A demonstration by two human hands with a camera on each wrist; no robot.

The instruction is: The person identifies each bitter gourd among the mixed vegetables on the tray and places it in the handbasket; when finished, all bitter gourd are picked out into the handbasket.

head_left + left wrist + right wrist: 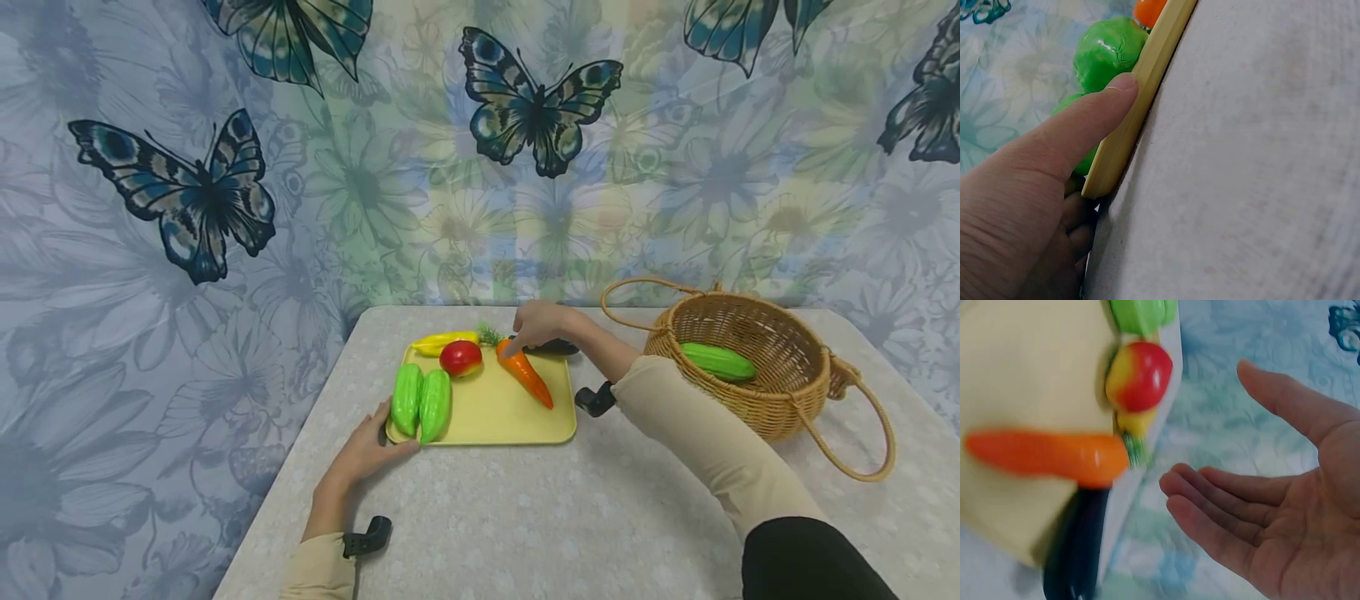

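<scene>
Here the left hand (367, 454) grips the lower-left corner of the yellow tray (495, 412), thumb (1094, 109) pressed on its rim beside the green vegetables (420, 402). Toward the frame's centre, the right hand (542, 323) hovers over the tray's far edge, fingers relaxed and loosely spread, holding nothing. The carrot (525, 373) lies just below its fingertips, beside a dark eggplant (558, 347) and a red-yellow fruit (461, 357).

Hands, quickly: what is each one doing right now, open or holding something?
Left hand: grips the near left corner of the yellow tray, thumb on its rim.
Right hand: open, fingers relaxed, holding nothing, beside the carrot.
</scene>
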